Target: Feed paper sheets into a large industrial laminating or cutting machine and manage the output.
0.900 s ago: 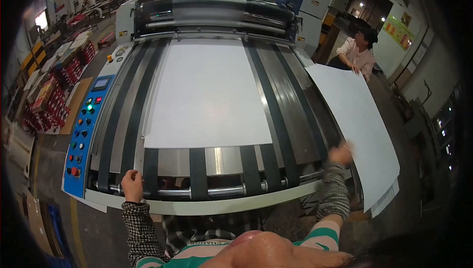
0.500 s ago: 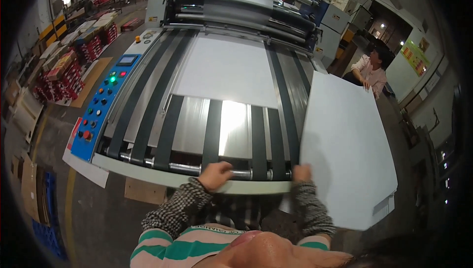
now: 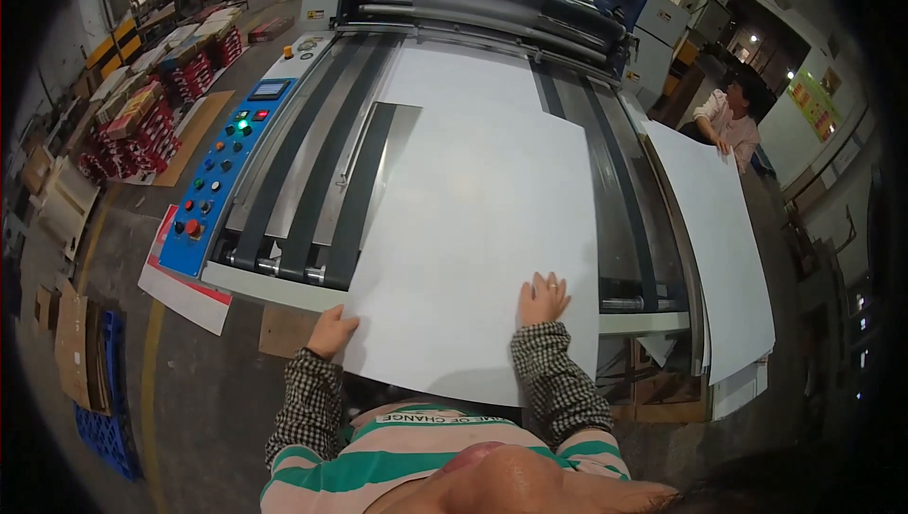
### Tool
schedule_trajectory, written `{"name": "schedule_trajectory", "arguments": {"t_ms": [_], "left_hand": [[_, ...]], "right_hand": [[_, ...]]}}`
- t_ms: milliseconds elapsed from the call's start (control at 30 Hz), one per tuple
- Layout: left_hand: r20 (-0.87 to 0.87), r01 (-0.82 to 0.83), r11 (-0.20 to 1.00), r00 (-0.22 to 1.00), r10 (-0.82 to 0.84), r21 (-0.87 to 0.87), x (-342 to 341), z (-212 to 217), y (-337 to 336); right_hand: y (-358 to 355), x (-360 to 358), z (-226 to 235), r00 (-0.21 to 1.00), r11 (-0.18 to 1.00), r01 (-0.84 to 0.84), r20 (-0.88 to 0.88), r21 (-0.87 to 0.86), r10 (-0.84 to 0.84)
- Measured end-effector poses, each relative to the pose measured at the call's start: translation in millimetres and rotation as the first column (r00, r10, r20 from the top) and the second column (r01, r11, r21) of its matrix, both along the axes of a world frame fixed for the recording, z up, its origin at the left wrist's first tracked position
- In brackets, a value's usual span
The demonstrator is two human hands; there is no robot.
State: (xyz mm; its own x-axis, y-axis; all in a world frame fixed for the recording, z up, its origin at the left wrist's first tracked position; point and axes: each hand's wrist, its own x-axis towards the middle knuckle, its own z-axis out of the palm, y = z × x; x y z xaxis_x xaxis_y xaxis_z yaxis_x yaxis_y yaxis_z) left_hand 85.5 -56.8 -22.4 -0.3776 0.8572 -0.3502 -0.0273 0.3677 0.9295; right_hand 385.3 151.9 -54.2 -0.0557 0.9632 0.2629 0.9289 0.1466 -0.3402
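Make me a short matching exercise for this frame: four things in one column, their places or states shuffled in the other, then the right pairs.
Column one
1. Left hand
2. Right hand
3. Control panel
4. Pallet

Column two
A. On the floor, lower left of the picture
B. Fingers spread, over the near white sheet
C. Blue, along the left side of the machine
D. At the left edge of the near white sheet

Pairs: 1-D, 2-B, 3-C, 4-A
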Motion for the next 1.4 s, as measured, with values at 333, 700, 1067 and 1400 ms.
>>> {"name": "schedule_trajectory", "arguments": {"t_ms": [333,700,1067,1400], "left_hand": [[0.25,-0.101,0.993,0.961,0.115,-0.066,-40,3,-20],[-0.526,-0.286,0.958,0.814,0.247,0.007,-90,16,64],[-0.642,-0.505,0.836,0.571,0.511,0.217,-101,12,35],[-0.952,0.57,0.803,0.304,-0.014,0.17,-50,41,89]], "right_hand": [[13,-22,17,0.946,0.917,-0.292,0.059,-0.271,0.319],[123,-69,27,0.925,0.902,-0.334,0.09,-0.272,0.37],[155,283,68,0.68,0.799,0.324,0.463,0.507,-0.569],[91,230,71,0.737,0.758,0.585,0.58,-0.288,-0.348]]}}
